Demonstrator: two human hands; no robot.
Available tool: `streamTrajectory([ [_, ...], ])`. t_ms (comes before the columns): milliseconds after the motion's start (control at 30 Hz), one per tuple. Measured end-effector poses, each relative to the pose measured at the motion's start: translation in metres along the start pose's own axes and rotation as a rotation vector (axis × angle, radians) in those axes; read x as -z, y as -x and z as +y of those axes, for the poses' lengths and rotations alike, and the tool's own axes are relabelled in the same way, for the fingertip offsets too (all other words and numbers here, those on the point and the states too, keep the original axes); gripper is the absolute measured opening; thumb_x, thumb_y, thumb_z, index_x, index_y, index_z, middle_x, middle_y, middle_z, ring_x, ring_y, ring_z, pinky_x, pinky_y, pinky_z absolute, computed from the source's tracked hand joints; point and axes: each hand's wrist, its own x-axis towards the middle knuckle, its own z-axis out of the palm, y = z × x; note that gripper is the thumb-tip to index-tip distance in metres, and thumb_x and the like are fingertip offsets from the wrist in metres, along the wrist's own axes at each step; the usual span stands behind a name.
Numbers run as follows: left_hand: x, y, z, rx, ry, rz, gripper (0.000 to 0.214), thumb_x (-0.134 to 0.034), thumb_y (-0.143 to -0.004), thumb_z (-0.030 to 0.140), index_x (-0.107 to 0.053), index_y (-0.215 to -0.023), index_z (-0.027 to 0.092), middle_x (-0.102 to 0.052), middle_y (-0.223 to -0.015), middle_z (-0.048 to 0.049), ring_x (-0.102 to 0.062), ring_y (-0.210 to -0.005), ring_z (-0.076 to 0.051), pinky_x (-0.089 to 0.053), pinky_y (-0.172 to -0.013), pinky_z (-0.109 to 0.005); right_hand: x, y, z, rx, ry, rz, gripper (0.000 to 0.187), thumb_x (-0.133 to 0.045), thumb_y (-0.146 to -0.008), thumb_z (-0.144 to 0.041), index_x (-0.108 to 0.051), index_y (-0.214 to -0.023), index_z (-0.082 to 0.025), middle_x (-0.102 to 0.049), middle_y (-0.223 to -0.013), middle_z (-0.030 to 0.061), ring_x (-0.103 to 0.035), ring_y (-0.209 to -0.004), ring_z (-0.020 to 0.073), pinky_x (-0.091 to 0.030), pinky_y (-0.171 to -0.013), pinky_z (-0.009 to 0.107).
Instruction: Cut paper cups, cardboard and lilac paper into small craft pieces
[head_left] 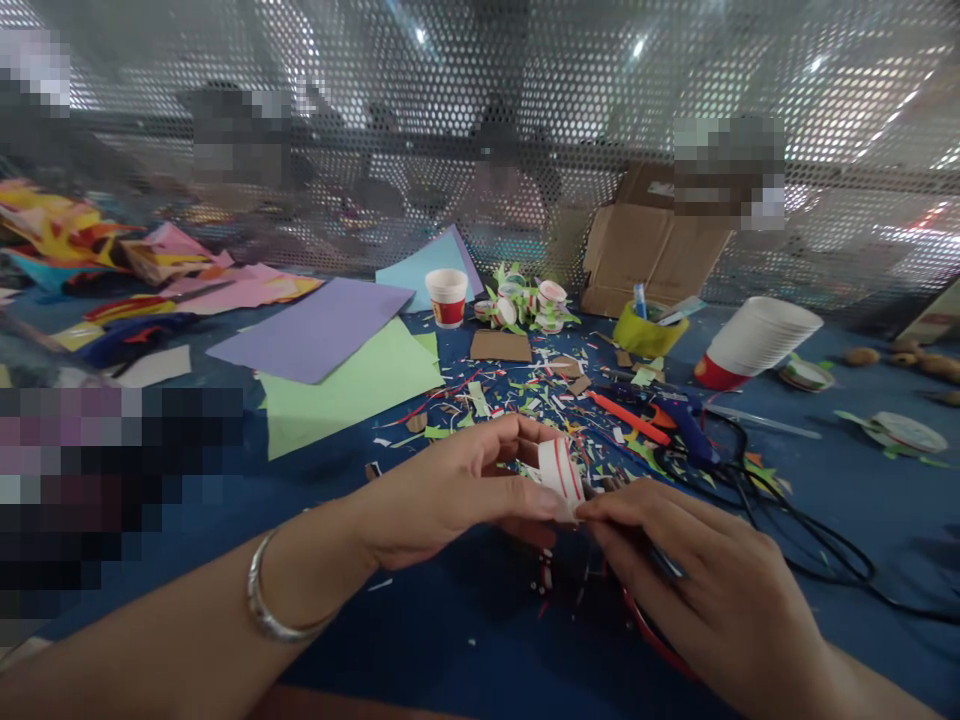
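Observation:
A short white piece of paper cup (559, 470) with red stripes is held up over the table, gripped by my left hand (465, 480) between thumb and curled fingers. At its right edge, my right hand (682, 560) is closed around scissors (654, 640). Most of the scissors is hidden by that hand; a red handle shows below it and a bit of dark metal near the cup piece. My right fingertips meet the lower rim of the piece.
Paper scraps (517, 400) litter the blue table. Behind stand a paper cup (446, 297), leafy cup-ring crafts (525, 300) and coloured sheets (315, 325). To the right are a glue gun (694, 425), its black cable (817, 520), stacked cups (757, 340) and a yellow holder (649, 330).

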Motion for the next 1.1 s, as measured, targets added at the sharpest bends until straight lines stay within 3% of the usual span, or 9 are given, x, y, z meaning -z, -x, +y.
streamTrajectory([
  [167, 0.006, -0.006, -0.001, 0.003, 0.009, 0.061, 0.031, -0.069, -0.081, 0.016, -0.062, -0.111, 0.016, -0.068, -0.106, -0.0062, -0.066, -0.093, -0.016, -0.057, -0.083, -0.028, 0.003, 0.001, -0.002, -0.002, 0.024, 0.084, 0.012, -0.058, -0.092, -0.012, -0.062, -0.092, -0.023, -0.067, -0.078, -0.0048, -0.065, -0.066, 0.0076, -0.048, -0.064, 0.018],
  [267, 0.016, -0.011, 0.0, -0.023, 0.129, 0.127, 0.024, -0.065, -0.082, 0.018, -0.064, -0.106, 0.013, -0.07, -0.1, -0.0083, -0.07, -0.086, -0.017, -0.058, -0.079, -0.028, 0.001, 0.002, 0.001, -0.004, 0.077, 0.084, 0.01, -0.058, -0.092, -0.013, -0.062, -0.091, -0.023, -0.065, -0.074, -0.0045, -0.061, -0.061, 0.009, -0.046, -0.06, 0.022],
  [467, 0.025, -0.01, 0.008, -0.018, 0.396, 0.17, 0.027, -0.064, -0.078, 0.024, -0.065, -0.1, 0.009, -0.071, -0.086, -0.0091, -0.072, -0.074, -0.018, -0.053, -0.061, -0.02, -0.011, -0.001, 0.011, 0.05, 0.117, -0.091, 0.017, -0.051, -0.096, -0.011, -0.065, -0.092, -0.02, -0.065, -0.077, 0.0003, -0.061, -0.066, 0.0138, -0.044, -0.061, 0.026],
  [633, 0.023, -0.006, 0.007, -0.072, 0.366, 0.045, 0.036, -0.067, -0.074, 0.02, -0.063, -0.109, 0.013, -0.07, -0.092, -0.0069, -0.072, -0.078, -0.02, -0.052, -0.059, -0.021, -0.013, 0.002, 0.009, 0.078, 0.14, -0.123, 0.014, -0.052, -0.097, -0.012, -0.065, -0.094, -0.019, -0.065, -0.079, 0.001, -0.058, -0.065, 0.0146, -0.041, -0.06, 0.027],
  [900, 0.022, -0.006, 0.01, -0.069, 0.304, 0.117, 0.049, -0.061, -0.078, 0.011, -0.055, -0.126, 0.022, -0.069, -0.091, -0.0043, -0.075, -0.083, -0.021, -0.051, -0.058, -0.019, -0.018, 0.009, 0.006, 0.156, 0.18, -0.329, 0.011, -0.059, -0.096, -0.02, -0.067, -0.088, -0.02, -0.068, -0.081, 0.002, -0.059, -0.067, 0.0173, -0.04, -0.06, 0.031],
  [1100, 0.022, -0.008, 0.009, -0.103, 0.389, 0.093, 0.035, -0.056, -0.095, 0.039, -0.058, -0.123, 0.019, -0.07, -0.091, -0.0073, -0.075, -0.081, -0.023, -0.055, -0.061, -0.025, -0.018, 0.009, 0.003, 0.094, 0.156, -0.355, 0.004, -0.068, -0.09, -0.023, -0.068, -0.092, -0.02, -0.07, -0.085, 0.0024, -0.062, -0.07, 0.0178, -0.043, -0.062, 0.03],
])
